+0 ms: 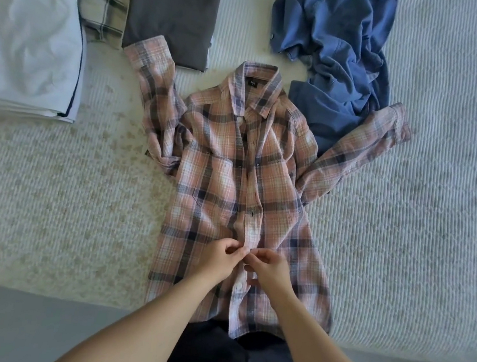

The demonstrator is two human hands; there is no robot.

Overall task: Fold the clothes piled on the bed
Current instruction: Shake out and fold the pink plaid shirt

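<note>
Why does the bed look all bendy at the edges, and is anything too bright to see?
In the head view, the wide lens curves the bed near the picture's borders; daylight is soft, with no hard shadows; the white folded pile is slightly washed out; the plaid shirt and both hands, left and right, look sharp.

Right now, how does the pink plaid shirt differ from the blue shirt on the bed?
The plaid shirt lies spread flat, front up, sleeves out; the blue shirt lies crumpled in a heap. The plaid shirt is near the bed's front edge; the blue shirt is farther back. Both hands, left and right, pinch the plaid shirt's front opening; nothing holds the blue shirt. Neither is folded yet.
</note>
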